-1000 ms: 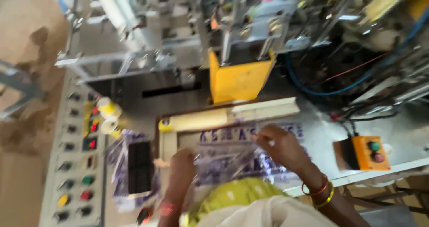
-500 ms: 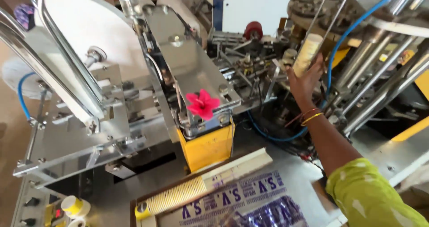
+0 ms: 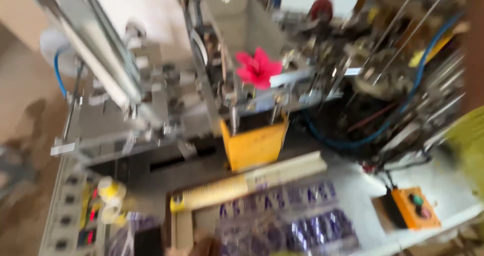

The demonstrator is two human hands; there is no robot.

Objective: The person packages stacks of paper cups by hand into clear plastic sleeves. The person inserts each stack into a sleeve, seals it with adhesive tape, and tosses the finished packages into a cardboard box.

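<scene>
Printed plastic sheets [image 3: 287,220] blurred on machine table [image 3: 353,185]; hands indistinct at bottom edge

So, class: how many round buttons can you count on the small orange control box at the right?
2: a green button toward the box's back and a red button nearer its front, on the orange control box. Blur may hide others.

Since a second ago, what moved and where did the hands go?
The right hand first rested on the printed purple sheets, then reached up into the machine holding a pale stack; now only a yellow-green sleeve shows at the right edge, both hands out of view. The view swung up, then partly back down. The red flower, yellow block and orange button box stayed put.
</scene>
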